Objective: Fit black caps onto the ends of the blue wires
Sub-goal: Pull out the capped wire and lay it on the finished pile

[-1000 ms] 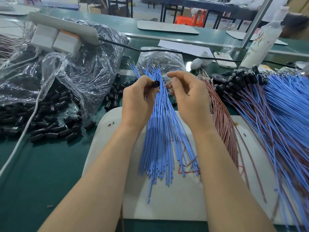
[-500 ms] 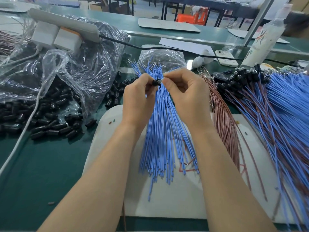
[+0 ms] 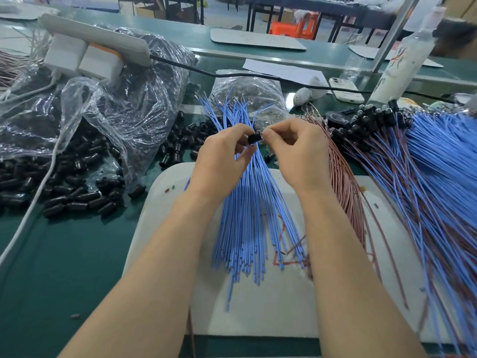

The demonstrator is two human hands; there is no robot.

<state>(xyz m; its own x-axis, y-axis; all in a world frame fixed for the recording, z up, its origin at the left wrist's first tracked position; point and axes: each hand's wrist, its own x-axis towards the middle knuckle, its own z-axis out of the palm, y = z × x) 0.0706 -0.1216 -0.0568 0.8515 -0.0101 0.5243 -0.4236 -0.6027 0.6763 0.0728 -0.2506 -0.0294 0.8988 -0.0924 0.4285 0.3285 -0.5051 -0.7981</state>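
right hand (image 3: pixel 296 156) closed in, fingers (image 3: pixel 269 134) now pressing blue wire (image 3: pixel 254 121) into left hand (image 3: pixel 222 161)'s black cap (image 3: pixel 253 139)

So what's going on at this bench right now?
A person is capping wires by hand. The left hand pinches a black cap, and the right hand pinches what looks like a wire end at the cap's mouth. Below them, uncapped blue wires lie on a white mat. Loose caps are spread to the left by a plastic bag, and capped wires are piled on the right.
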